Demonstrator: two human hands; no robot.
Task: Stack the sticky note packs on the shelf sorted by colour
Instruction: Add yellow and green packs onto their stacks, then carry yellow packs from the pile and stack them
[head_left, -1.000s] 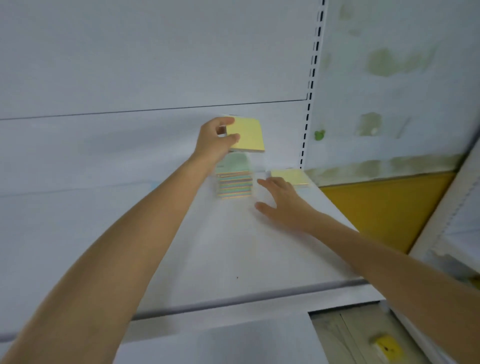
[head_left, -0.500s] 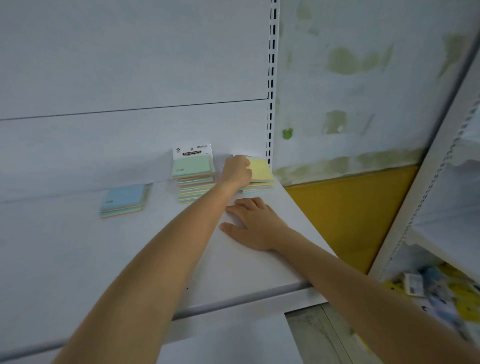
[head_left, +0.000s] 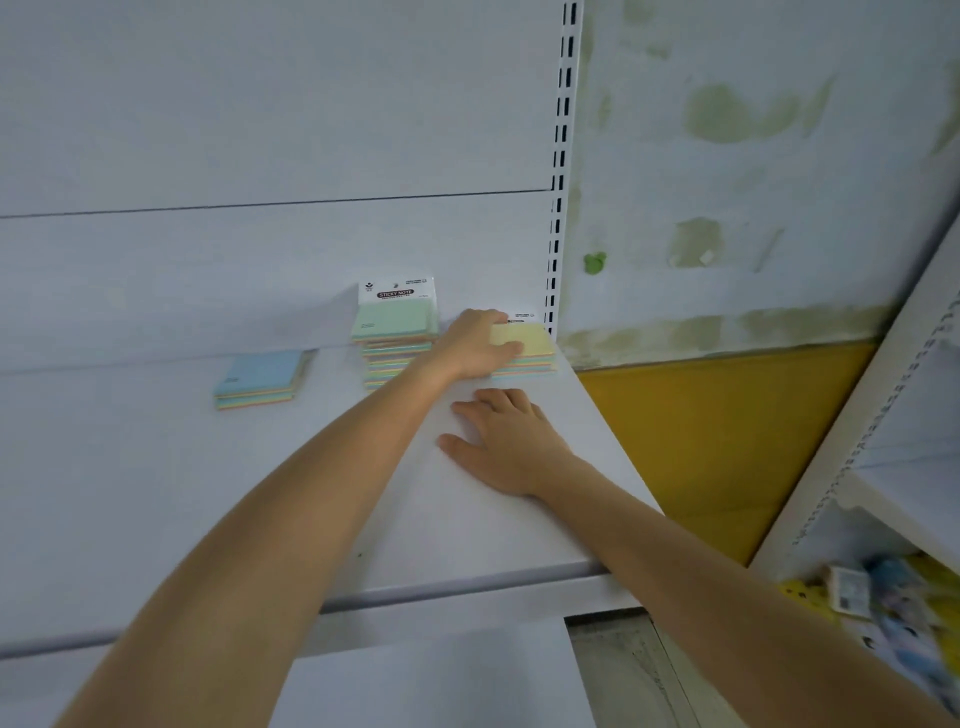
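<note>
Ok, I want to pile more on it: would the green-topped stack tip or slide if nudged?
Likely tippy: the green-topped stack is the tallest pile, its top pack skewed over those below. Packs look flat, so probably slide off, not roll. The smooth shelf may let it skid.

Slotted upright (head_left: 560, 156): white, far, running top to shelf level.
Wall (head_left: 769, 171): pale, patchy green stains, far right.
Yellow panel (head_left: 717, 431): below the wall.
Side rack (head_left: 883, 395): white, right edge.
Loose packets (head_left: 893, 613): blurred jumble, near right.

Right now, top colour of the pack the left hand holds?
Pale yellow top on that pack; head view.
</note>
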